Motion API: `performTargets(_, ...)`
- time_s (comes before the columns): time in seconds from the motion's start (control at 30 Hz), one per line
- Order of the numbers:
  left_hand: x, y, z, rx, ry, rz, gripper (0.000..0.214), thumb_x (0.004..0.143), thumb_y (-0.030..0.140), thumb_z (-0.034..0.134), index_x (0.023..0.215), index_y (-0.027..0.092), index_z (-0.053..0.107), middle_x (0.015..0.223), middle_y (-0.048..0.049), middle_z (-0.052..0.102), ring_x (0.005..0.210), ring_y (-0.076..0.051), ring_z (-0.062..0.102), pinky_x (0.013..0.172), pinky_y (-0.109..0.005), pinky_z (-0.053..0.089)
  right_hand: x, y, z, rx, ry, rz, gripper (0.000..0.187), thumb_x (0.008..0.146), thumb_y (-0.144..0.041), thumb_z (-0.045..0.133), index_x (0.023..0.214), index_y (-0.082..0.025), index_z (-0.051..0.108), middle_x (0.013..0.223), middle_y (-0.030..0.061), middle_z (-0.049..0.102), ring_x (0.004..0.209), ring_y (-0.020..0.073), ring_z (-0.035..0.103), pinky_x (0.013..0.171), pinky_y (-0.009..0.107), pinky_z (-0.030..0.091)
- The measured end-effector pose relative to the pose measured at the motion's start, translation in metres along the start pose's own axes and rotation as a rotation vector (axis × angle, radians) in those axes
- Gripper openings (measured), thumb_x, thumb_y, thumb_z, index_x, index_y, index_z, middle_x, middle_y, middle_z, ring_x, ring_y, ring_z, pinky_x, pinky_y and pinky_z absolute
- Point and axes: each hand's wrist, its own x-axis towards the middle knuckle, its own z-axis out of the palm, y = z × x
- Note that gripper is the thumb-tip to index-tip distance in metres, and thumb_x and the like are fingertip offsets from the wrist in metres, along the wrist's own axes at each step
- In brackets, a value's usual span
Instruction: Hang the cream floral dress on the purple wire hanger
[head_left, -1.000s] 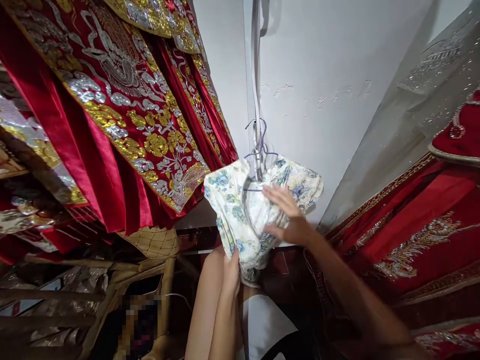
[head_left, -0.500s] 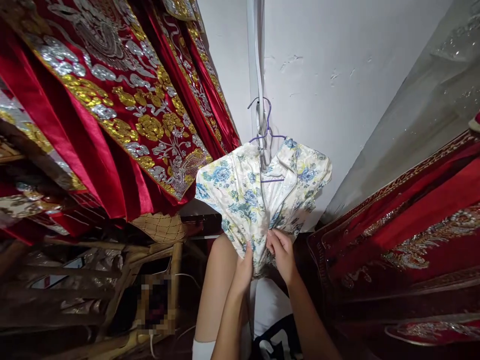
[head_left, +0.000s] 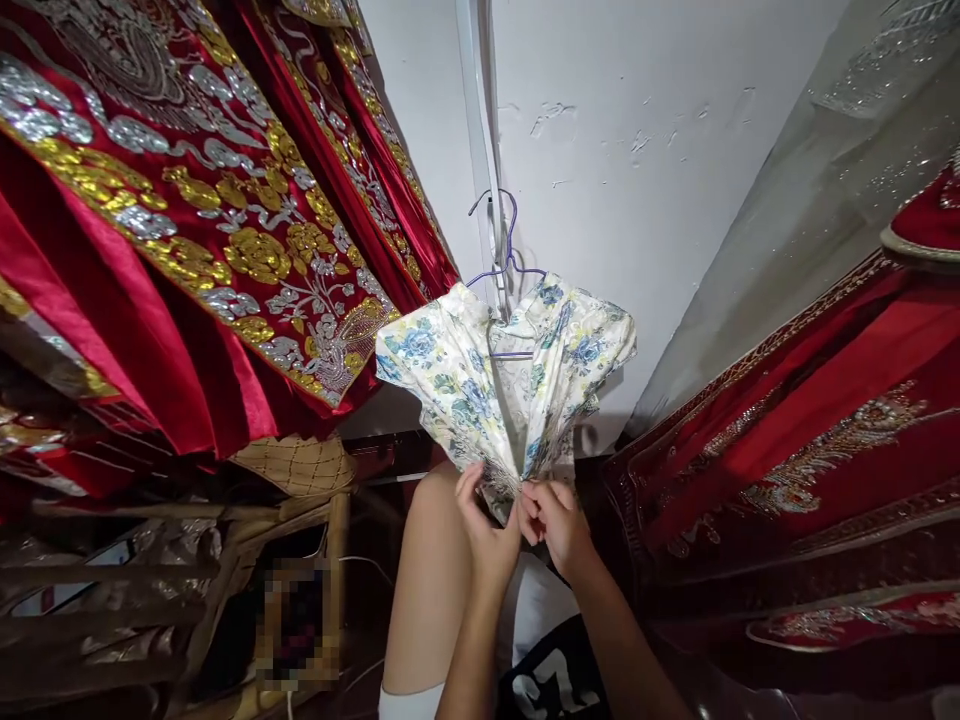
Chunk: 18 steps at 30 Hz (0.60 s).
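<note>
A white shirt (head_left: pixel 454 385) with blue and yellow flowers hangs by its shoulders on a purple wire hanger (head_left: pixel 511 230). Its front falls open in a V, and the two edges come together low down, at my hands. My left hand (head_left: pixel 491 525) grips the lower front of the shirt, thumb near the meeting edges and the other fingers on the cloth at the left. My right hand (head_left: pixel 556 515) pinches the right front edge close beside the left thumb. Whatever small fastening may lie under the fingertips is hidden.
Red garments with gold and silver sequins (head_left: pixel 259 255) hang at the left. Another beaded red garment (head_left: pixel 810 470) fills the right side. A bamboo rack (head_left: pixel 337 560) stands lower left. A white wall (head_left: pixel 622 150) and a narrow pole (head_left: pixel 480 110) are behind the hanger.
My left hand has moved inward to the front edges, its fingers lifted and spread over the cloth. My right hand stays pinched at the edge. The view has shifted slightly right.
</note>
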Motion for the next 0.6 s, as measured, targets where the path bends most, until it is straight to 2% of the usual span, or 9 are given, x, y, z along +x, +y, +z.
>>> performTargets(0.1,0.0,0.011,0.002,-0.013,-0.203,-0.024,0.023,0.09,0.024,0.061,0.113,0.02,0.061,0.099,-0.0055,0.067,0.091,-0.019,0.068,0.083,-0.031,0.056,-0.006,-0.001,0.008,-0.025,-0.059,0.083,0.046,0.076,-0.06,0.061,0.053,-0.023,0.047,0.034,-0.0039,0.04,0.031,0.0089,0.034,0.039,0.024,0.018)
performTargets(0.23,0.001,0.02,-0.001,-0.021,-0.277,0.052,0.002,0.09,0.018,0.057,0.09,0.02,0.059,0.08,0.0001,0.06,0.072,-0.015,0.061,0.068,-0.025,0.051,-0.005,-0.024,0.006,-0.036,-0.064,0.048,0.043,0.082,-0.059,0.06,0.064,-0.02,0.06,0.037,-0.0007,0.049,0.033,0.0103,0.035,0.04,0.025,0.018)
performTargets(0.3,0.0,0.02,-0.001,-0.007,-0.305,0.083,0.01,0.094,0.018,0.055,0.084,0.02,0.056,0.076,0.0002,0.057,0.07,-0.014,0.059,0.067,-0.024,0.049,0.006,-0.053,0.004,-0.076,-0.083,-0.038,0.04,0.086,-0.053,0.06,0.067,-0.019,0.064,0.04,-0.0009,0.051,0.035,0.0101,0.036,0.04,0.025,0.021)
performTargets(0.4,-0.008,0.017,0.006,0.066,-0.304,0.09,0.015,0.097,0.02,0.054,0.082,0.02,0.054,0.073,0.0,0.053,0.067,-0.014,0.056,0.064,-0.024,0.047,0.04,-0.114,0.007,-0.141,-0.126,-0.189,0.034,0.091,-0.04,0.06,0.066,-0.017,0.065,0.045,-0.0019,0.052,0.039,0.0088,0.037,0.04,0.023,0.027)
performTargets(0.43,-0.012,0.016,0.01,0.081,-0.309,0.087,0.015,0.097,0.021,0.054,0.082,0.021,0.055,0.073,0.0,0.052,0.065,-0.015,0.055,0.062,-0.025,0.046,0.053,-0.134,0.011,-0.133,-0.109,-0.217,0.033,0.091,-0.035,0.061,0.063,-0.017,0.062,0.052,-0.0003,0.057,0.042,0.0078,0.04,0.042,0.022,0.03)
performTargets(0.5,-0.016,0.015,0.019,0.075,-0.336,0.064,0.018,0.098,0.024,0.053,0.08,0.022,0.054,0.072,-0.0008,0.053,0.064,-0.016,0.055,0.06,-0.027,0.046,0.075,-0.169,0.019,-0.119,-0.096,-0.267,0.032,0.092,-0.028,0.058,0.063,-0.017,0.061,0.05,-0.0012,0.056,0.041,0.0067,0.038,0.04,0.02,0.028)
performTargets(0.6,-0.006,0.019,0.029,0.02,-0.416,0.008,0.021,0.097,0.029,0.055,0.076,0.024,0.055,0.07,-0.0028,0.057,0.063,-0.02,0.058,0.059,-0.032,0.048,0.087,-0.188,0.029,-0.119,-0.137,-0.318,0.029,0.094,-0.026,0.053,0.071,-0.014,0.066,0.044,-0.0031,0.052,0.038,0.0068,0.038,0.038,0.018,0.026)
